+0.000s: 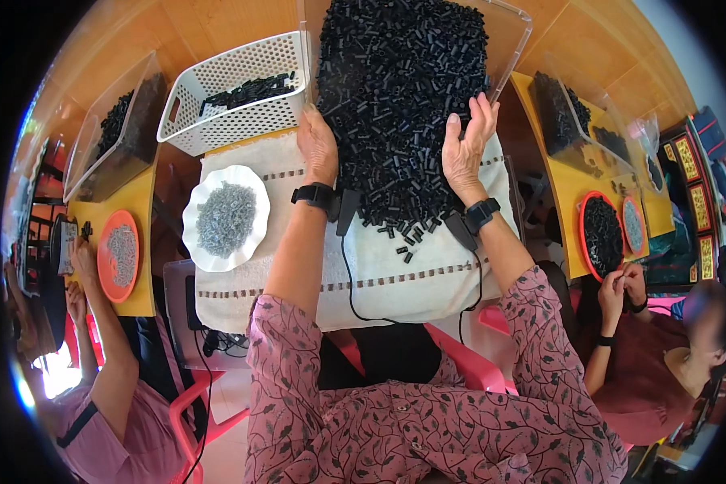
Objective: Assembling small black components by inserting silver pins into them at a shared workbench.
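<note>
A big heap of small black tube-shaped pieces [403, 105] stretches from a clear plastic bin [510, 40] onto the pale cloth in front of me. My left hand [318, 149] lies along the heap's left side, fingers extended and partly hidden at the tips. On the opposite side my right hand [469, 147] rests against the heap with its thumb and fingers apart. Neither hand grips a piece. Several loose black pieces have scattered at the heap's near end. Left of my left hand stands a white scalloped dish [254, 242] of small greyish, clear-looking parts.
A white perforated basket [187, 121] with black pieces stands at the back left. The cloth [363, 302] covers my table; wrist devices trail black cables over it. Co-workers sit at yellow tables on both sides, with red-rimmed trays [102, 270] and clear bins [149, 81].
</note>
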A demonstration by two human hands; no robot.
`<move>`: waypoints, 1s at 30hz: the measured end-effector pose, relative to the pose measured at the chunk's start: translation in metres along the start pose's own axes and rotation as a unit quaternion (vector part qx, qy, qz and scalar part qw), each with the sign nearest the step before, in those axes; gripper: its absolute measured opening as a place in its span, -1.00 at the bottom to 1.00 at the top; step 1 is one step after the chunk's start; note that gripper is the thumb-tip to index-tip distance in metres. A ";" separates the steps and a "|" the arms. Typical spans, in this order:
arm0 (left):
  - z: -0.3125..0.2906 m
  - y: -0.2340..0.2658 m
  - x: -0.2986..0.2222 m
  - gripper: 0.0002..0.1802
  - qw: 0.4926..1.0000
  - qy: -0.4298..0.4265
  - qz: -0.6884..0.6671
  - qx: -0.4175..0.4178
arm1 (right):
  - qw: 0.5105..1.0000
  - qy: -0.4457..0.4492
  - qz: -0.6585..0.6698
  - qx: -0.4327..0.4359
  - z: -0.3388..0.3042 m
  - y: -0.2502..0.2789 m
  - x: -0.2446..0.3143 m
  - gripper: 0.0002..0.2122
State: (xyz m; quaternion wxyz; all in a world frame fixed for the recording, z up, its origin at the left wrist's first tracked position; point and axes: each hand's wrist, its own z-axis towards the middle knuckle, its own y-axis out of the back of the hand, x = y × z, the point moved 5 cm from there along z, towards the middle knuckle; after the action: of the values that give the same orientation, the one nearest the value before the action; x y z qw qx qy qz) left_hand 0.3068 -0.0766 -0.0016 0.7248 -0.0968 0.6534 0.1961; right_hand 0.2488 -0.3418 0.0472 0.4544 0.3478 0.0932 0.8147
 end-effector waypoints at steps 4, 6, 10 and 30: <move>0.008 0.002 0.010 -0.35 1.000 -0.015 -0.010 -0.023 | 1.000 -0.002 0.013 0.004 0.000 -0.004 0.005 -0.52; 0.008 0.000 0.011 -0.35 1.000 -0.005 -0.013 -0.020 | 1.000 -0.002 -0.003 0.000 -0.001 -0.003 0.003 -0.52; 0.001 -0.007 0.001 -0.36 1.000 0.010 -0.012 -0.016 | 1.000 -0.004 -0.010 -0.003 -0.002 0.000 -0.004 -0.52; -0.015 0.007 -0.014 -0.48 0.997 -0.016 -0.015 -0.074 | 1.000 -0.014 -0.007 0.013 -0.001 -0.002 0.003 -0.51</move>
State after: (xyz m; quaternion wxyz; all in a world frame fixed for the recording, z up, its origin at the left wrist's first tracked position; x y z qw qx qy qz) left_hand 0.2897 -0.0786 0.0115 0.7291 -0.1572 0.6234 0.2347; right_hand 0.2485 -0.3377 0.0471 0.4565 0.3645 0.0995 0.8055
